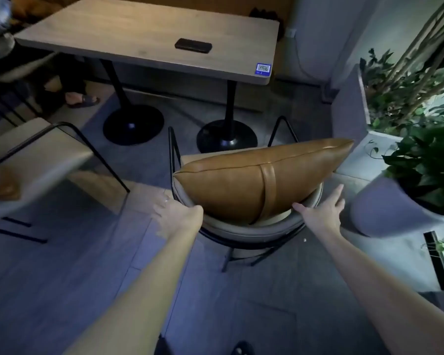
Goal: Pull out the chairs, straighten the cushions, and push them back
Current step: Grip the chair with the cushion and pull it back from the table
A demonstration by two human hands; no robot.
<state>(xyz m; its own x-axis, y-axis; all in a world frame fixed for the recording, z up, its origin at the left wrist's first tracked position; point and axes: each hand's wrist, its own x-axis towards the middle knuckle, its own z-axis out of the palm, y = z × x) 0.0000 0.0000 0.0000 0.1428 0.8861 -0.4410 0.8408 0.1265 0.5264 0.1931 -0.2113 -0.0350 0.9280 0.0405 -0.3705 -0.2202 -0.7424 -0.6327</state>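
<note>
Left hand [173,213] spread on chair [244,230] back rim; right hand [321,210] open, thumb at cushion [231,190]; chair clear of desk [144,34]; planter [385,208] close on right.

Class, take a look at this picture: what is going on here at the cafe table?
A person stands behind a chair that sits pulled out from the wooden table. The left hand rests at the left of the chair's curved back and the right hand reaches to its right side, fingers spread. A tan leather cushion stands on the seat, leaning against the backrest. A second chair stands to the left, also away from the table.
</note>
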